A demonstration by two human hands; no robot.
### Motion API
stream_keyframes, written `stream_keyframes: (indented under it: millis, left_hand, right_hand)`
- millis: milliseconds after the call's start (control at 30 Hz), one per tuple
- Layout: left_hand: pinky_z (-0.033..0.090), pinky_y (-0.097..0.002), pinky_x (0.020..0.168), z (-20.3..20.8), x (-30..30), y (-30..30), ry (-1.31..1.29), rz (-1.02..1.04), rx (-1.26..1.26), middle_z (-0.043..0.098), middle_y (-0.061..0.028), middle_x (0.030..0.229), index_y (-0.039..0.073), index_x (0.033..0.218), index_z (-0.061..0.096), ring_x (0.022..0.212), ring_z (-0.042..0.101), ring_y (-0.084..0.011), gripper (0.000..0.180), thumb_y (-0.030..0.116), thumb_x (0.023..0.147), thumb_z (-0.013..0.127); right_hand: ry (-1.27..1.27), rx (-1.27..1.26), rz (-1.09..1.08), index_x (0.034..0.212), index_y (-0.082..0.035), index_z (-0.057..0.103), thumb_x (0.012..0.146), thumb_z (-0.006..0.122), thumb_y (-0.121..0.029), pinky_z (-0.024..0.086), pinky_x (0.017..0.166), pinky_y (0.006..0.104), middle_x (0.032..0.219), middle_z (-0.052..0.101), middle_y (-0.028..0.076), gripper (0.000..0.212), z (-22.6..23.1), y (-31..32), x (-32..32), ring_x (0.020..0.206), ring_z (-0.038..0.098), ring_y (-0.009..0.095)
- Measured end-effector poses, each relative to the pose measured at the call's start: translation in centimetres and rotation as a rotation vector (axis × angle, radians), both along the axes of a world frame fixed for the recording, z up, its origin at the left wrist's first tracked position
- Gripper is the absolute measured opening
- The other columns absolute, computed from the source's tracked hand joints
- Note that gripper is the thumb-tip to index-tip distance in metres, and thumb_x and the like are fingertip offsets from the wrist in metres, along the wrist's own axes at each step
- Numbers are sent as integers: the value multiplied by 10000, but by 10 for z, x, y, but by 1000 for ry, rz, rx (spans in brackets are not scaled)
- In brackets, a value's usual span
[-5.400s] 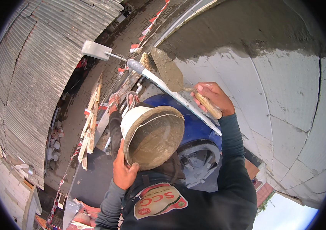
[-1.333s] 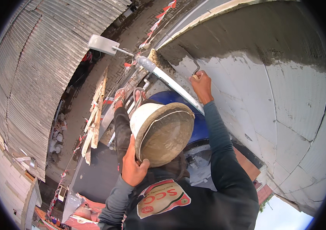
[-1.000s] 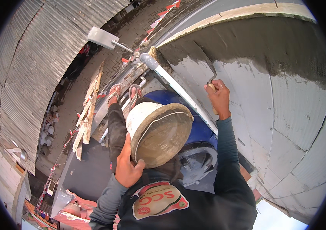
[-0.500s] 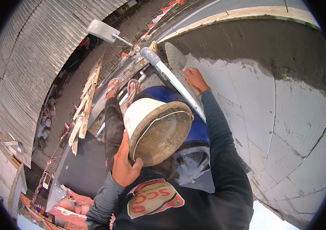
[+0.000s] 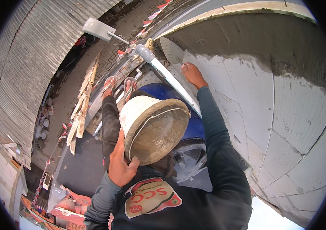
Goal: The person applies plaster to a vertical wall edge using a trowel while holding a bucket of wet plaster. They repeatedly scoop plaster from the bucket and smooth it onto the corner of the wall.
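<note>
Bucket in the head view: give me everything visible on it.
The bucket is round and white outside, probably plastic, with a rim caked in grey-brown residue. A thin, pale handle curves across its mouth. Wet-looking mortar coats the inside; how much it holds can't be told. It is tilted, mouth toward the camera, in front of the person's torso. The left hand grips its lower-left side, thumb at the rim.
</note>
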State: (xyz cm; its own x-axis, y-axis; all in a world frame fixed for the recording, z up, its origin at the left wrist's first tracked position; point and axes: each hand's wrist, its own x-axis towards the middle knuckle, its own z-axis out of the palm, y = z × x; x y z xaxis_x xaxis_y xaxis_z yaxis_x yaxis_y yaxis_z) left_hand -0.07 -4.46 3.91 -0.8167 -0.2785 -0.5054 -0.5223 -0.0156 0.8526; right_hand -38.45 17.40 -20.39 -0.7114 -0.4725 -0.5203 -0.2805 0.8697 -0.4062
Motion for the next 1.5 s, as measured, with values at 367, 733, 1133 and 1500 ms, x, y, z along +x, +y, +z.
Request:
stream_keyframes:
  millis: [367,733,1133,1500]
  left_hand:
    - [469,-404,1116,5,-4,-1,-32,16,28,544,-361,1473,-114,1613,265,1352,600,-433,908,-72,767,592]
    - [462,-397,1123,0,-3,0,-16,33,35,548,-349,1480,-116,1608,278,1370,591,-412,901,-71,767,598]
    - [556,-343,924,6,-4,0,-64,-15,0,616,-313,1411,-108,1612,277,1122,712,-317,904,-72,776,617]
    - [558,-264,720,10,-11,-3,-136,0,92,661,-242,1368,-101,1628,251,906,683,-140,909,-76,795,615]
  right_hand:
    - [-230,-269,-450,997,-56,682,1028,571,-356,457,581,282,816,625,15,322,29,15,4,667,550,102]
    - [-96,-206,-344,1056,18,708,1035,563,-310,525,716,409,811,697,157,359,37,29,19,723,659,276]
    - [-12,-101,-96,1126,19,734,1016,566,-339,524,953,519,1078,734,301,411,-2,8,10,1064,687,482]
    - [-72,-259,-306,1099,28,727,1028,570,-325,526,857,475,928,736,248,393,20,2,6,910,704,417]
